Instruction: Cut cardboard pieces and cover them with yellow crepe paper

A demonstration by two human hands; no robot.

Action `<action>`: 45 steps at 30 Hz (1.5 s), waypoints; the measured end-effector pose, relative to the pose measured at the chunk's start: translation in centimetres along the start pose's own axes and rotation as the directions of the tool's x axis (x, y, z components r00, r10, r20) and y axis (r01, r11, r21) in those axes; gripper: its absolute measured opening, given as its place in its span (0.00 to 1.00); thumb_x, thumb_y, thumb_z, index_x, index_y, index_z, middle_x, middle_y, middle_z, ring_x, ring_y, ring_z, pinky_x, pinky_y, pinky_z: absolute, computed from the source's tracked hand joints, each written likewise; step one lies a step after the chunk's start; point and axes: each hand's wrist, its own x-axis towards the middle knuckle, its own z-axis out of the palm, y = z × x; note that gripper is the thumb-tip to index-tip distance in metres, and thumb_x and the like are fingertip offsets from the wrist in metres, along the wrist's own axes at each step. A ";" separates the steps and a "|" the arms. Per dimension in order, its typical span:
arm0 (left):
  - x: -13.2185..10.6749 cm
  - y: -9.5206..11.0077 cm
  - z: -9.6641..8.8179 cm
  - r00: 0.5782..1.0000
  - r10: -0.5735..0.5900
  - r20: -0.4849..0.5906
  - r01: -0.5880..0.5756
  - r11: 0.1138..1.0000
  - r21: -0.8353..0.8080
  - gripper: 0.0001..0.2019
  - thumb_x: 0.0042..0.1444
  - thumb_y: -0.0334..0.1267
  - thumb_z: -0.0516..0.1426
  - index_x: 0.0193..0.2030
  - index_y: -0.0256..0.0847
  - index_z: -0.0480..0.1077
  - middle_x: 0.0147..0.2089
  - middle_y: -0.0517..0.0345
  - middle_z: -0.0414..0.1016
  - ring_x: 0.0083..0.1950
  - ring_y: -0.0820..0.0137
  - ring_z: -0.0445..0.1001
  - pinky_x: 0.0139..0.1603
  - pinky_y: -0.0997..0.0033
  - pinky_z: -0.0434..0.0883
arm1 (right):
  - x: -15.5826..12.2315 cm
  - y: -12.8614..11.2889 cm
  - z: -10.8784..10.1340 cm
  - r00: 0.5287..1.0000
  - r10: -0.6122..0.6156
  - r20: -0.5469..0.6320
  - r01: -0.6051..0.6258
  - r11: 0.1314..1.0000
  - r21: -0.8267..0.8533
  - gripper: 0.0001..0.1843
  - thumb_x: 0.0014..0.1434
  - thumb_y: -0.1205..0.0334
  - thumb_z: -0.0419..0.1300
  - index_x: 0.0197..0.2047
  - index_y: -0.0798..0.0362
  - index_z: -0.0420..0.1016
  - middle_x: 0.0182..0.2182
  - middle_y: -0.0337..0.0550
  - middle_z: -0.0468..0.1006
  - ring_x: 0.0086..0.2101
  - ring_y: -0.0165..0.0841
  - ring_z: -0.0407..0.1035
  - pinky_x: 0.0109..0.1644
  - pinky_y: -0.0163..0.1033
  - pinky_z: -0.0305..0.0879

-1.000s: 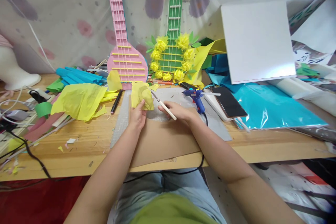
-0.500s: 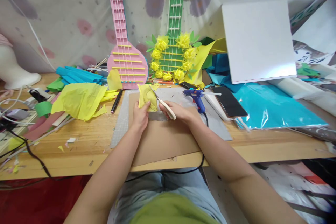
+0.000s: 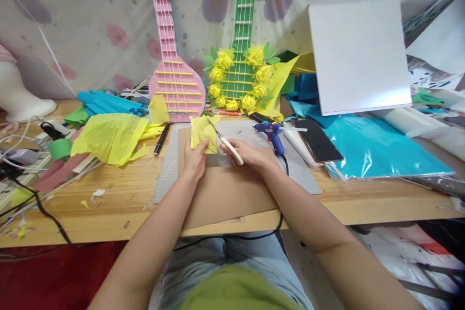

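Note:
My left hand (image 3: 195,159) pinches a folded piece of yellow crepe paper (image 3: 199,131), thumb on its front, where a curved line shows. In my right hand (image 3: 245,151) are scissors with white handles (image 3: 232,150). Their blades reach left to the upper right part of the yellow paper; whether they are closed on it I cannot make out. Both hands are held above a brown cardboard sheet (image 3: 228,196), which lies on a grey cutting mat (image 3: 165,181). A blue glue gun (image 3: 273,136) with a clear stick rests right of my right hand.
Behind stand a pink paper guitar (image 3: 176,85) and a green one (image 3: 238,70) ringed with yellow paper roses. Yellow crepe paper (image 3: 111,138) and a black marker (image 3: 162,139) lie left. At right are a phone (image 3: 321,140), blue wrapped paper (image 3: 378,150) and a white board (image 3: 359,55).
Almost nothing differs. Both hands, the yellow paper and the scissors keep nearly the same place; the whole view has shifted very slightly.

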 end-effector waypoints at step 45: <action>1.1 2.1 -1.6 0.994 -0.112 0.013 0.103 0.949 0.298 0.19 0.26 0.35 0.67 0.31 0.36 0.75 0.30 0.55 0.77 0.32 0.64 0.75 0.30 0.68 0.70 | -1.8 0.5 -4.5 0.977 0.005 0.212 0.025 0.990 -0.138 0.16 0.52 0.47 0.54 0.29 0.52 0.57 0.23 0.33 0.59 0.23 0.26 0.58 0.26 0.32 0.58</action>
